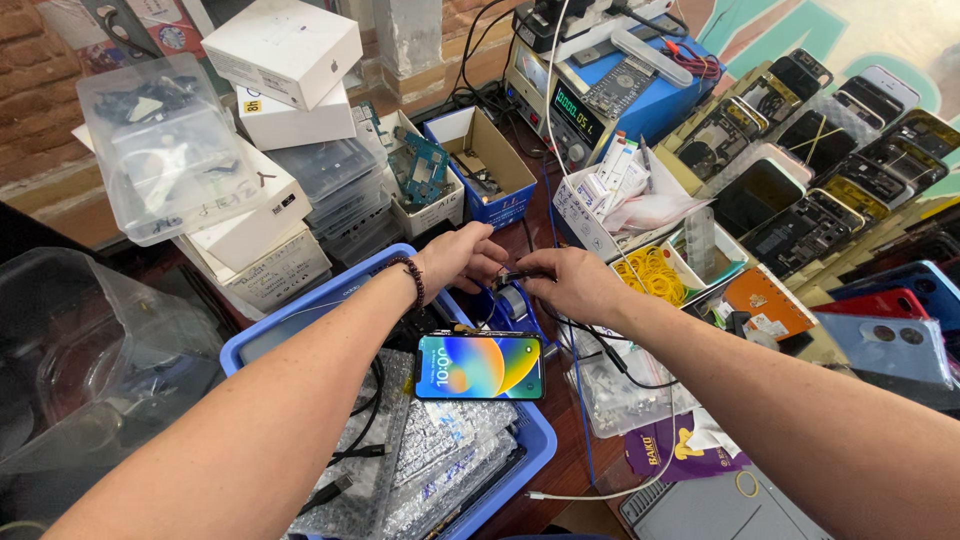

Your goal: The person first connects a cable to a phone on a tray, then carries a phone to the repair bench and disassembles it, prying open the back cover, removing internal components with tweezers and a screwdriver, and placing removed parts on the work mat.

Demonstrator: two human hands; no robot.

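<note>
- Left hand and right hand close together, fingertips nearly meeting, both pinched on a thin black cable.
- Cable end held between the two hands; rest of it trailing down below the right wrist.
- Dark bead bracelet on the left wrist.
- Just below both hands: a phone lying on its side, screen lit in blue, yellow and green, propped on the edge of a blue tray.
- Inside the tray, under the left forearm: silvery anti-static bags and more black leads.
- Beyond the left hand: stacked white boxes, a clear plastic tub, and an open blue-sided box with small parts.
- Beyond the right hand: a blue bench power unit with a lit readout.
- To the right of the right hand: a bundle of yellow rubber bands in a small bin, then rows of phone backs and frames spread over the counter.
- Below the right forearm: a purple pouch and a grey mat.
</note>
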